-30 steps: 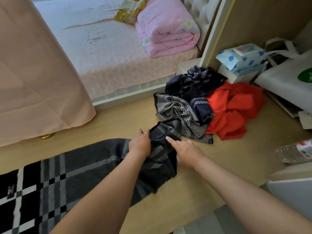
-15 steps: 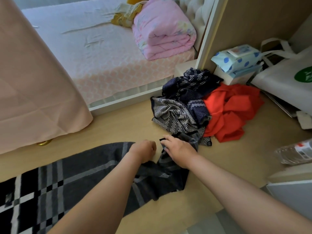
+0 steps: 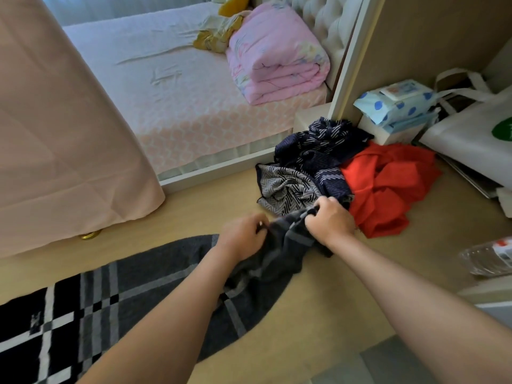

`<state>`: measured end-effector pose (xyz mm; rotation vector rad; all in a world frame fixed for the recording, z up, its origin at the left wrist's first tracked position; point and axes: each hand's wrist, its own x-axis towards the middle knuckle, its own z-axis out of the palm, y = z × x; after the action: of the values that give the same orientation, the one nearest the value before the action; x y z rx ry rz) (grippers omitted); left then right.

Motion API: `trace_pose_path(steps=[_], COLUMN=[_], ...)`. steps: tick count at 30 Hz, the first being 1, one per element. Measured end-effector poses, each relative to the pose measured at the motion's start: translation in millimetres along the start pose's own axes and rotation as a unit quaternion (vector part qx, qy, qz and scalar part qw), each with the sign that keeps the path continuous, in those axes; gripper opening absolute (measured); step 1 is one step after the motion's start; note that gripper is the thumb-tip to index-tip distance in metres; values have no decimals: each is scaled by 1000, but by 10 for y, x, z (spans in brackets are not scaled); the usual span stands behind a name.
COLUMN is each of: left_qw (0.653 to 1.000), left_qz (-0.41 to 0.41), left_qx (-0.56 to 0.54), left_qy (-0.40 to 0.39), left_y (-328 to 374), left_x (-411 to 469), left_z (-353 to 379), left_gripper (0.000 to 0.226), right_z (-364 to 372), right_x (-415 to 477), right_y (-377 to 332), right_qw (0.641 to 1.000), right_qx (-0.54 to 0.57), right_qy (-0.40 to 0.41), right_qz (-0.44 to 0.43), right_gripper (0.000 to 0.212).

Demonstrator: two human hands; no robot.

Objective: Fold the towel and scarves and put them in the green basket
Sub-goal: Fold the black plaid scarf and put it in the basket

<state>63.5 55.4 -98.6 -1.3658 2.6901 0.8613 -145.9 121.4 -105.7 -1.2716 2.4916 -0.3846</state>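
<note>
left hand (image 3: pixel 243 234), right hand (image 3: pixel 329 220) both pinch 1 grey cloth (image 3: pixel 282 253), its tail cut off | past right hand: 1 red cloth (image 3: pixel 388 187), navy pile (image 3: pixel 313 162) hard to count

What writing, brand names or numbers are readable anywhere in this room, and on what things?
Nothing here can be read for certain.
On the wipes pack: a printed top label, too blurred to read.
On the white bag: a round green logo, cut off by the frame edge, no letters legible.
On the plastic bottle: a red and white label, blurred.
On the grey striped cloth held by the left hand and right hand: no writing seen.
</note>
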Motion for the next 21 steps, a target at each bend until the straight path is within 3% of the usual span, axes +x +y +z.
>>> trace_pose_path(steps=[2, 4, 6, 8, 10, 13, 15, 17, 21], left_qw=[981, 963, 968, 983, 995, 984, 986, 991, 997], left_qz=[33, 17, 5, 19, 14, -11, -15, -11, -40], left_qx=[-36, -31, -25, 12, 80, 164, 157, 126, -60], left_qy=[189, 268, 251, 182, 64, -67, -56, -44, -6], left_y=[70, 78, 44, -25, -82, -133, -136, -117, 1], left_x=[33, 42, -15, -124, -269, -475, -536, -541, -543], left_z=[-7, 64, 186, 356, 559, 823, 919, 930, 830], left_gripper=[21, 31, 32, 20, 24, 50, 39, 20, 16], right_z=[-65, -45, 24, 125, 281, 536, 642, 650, 554], right_x=[66, 82, 28, -98, -247, -432, -491, -539, -577], right_y=[72, 149, 218, 226, 192, 161, 177, 216, 315], right_qw=[995, 990, 982, 967, 959, 948, 927, 922, 963], right_qx=[58, 57, -35, -91, -89, -134, -217, -240, -158], right_qy=[65, 130, 174, 158, 75, -113, -169, -162, -73], right_qz=[42, 20, -72, -176, -257, -266, -256, -257, -206], right_gripper=[33, 46, 55, 53, 50, 62, 62, 55, 33])
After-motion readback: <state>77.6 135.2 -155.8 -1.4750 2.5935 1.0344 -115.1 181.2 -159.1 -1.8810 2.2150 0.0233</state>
